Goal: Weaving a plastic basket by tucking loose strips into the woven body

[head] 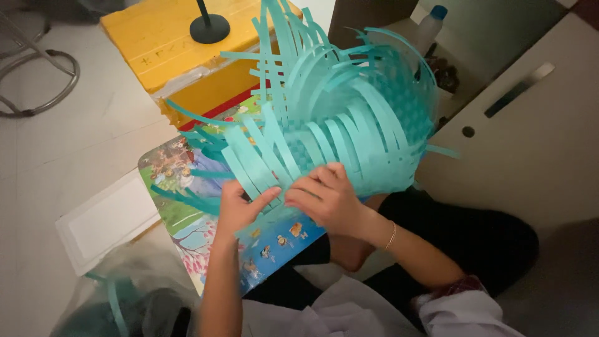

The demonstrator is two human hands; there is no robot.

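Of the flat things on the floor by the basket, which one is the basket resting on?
The colourful cartoon-printed mat, under the teal woven basket and both hands. The white board lies left of it; the yellow box sits behind.

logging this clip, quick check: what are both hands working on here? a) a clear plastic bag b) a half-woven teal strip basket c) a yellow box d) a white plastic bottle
b: the left hand and right hand both press on the loose teal strips at the near edge of the half-woven basket; the yellow box, bottle and bag lie untouched.
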